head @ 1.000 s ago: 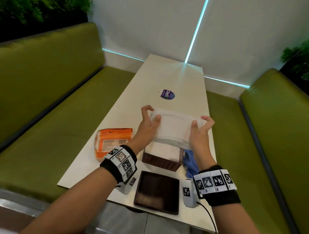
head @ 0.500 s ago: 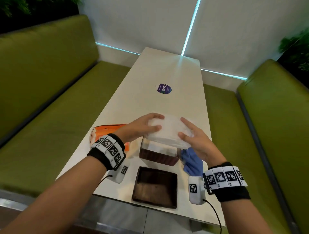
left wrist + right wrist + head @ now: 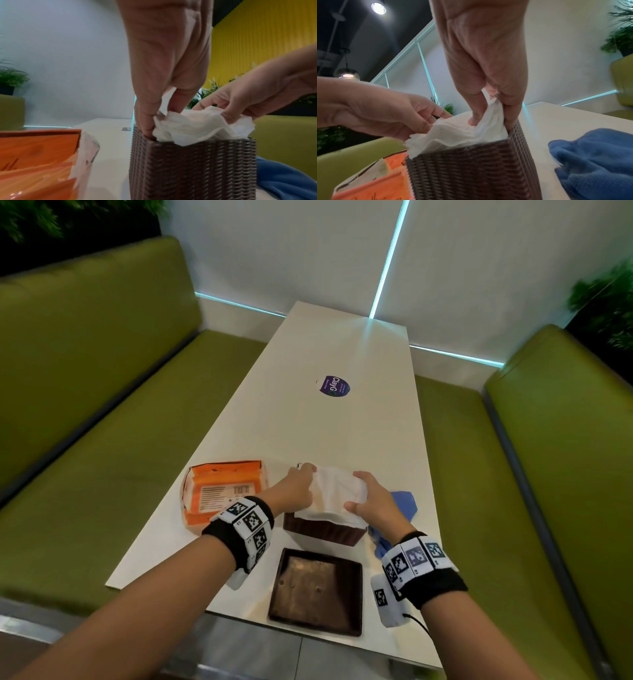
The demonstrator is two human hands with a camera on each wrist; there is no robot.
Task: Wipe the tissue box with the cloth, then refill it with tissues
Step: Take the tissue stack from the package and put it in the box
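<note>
Left hand (image 3: pixel 298 487) at the left end of the box (image 3: pixel 322 529), fingers curled down, pinching the edge of the tissues (image 3: pixel 337 491) and tucking it inside the left wall. Right hand (image 3: pixel 371 501) at the right end of the box, fingers bent over the stack, pinching its edge against the right wall. Both hands thus grasping tissues, neither released.

Tissues white, crumpled on top, seated partway in the box and bulging above its rim; lower part hidden by the woven brown walls. Box upright on the bench (image 3: pixel 342 433), near its front edge.

Cloth (image 3: pixel 404 503), blue, bunched, just right of the box, untouched. Lid (image 3: pixel 317 589), dark and square, flat in front of the box. Pack (image 3: pixel 224 491), orange, opened, left of the box. Sticker (image 3: pixel 334 386), round and purple, well behind the box.

Stage, as judged: wiping apparently finished, cloth laid aside; refill well under way. Remaining: pressing the stack level below the rim, then probably fitting the lid.
</note>
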